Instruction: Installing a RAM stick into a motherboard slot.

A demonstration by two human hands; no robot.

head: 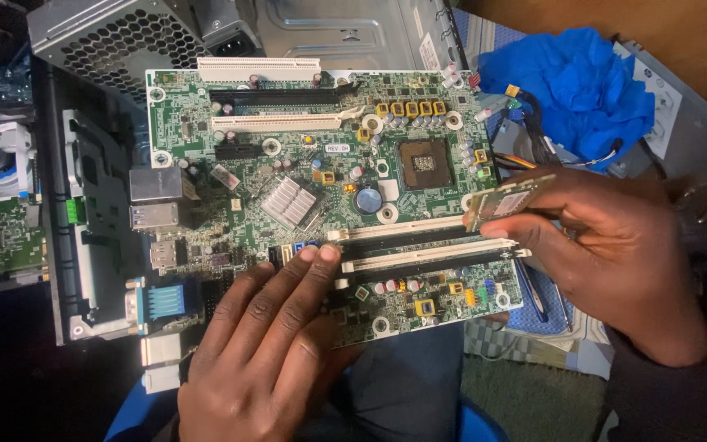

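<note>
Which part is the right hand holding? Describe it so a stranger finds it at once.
Start at the big green motherboard and go to its right edge, above the long memory slots. There the right hand pinches a small memory module: thin, loose and tilted, unlike the fixed parts.

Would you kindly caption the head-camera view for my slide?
Left hand steadies a green motherboard while the right hand holds a memory module beside its slots.

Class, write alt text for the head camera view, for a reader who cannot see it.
A person's left hand rests on a green computer motherboard near its memory slots, while the right hand holds a small memory module at the slots' far end. A blue cloth lies behind.
</note>
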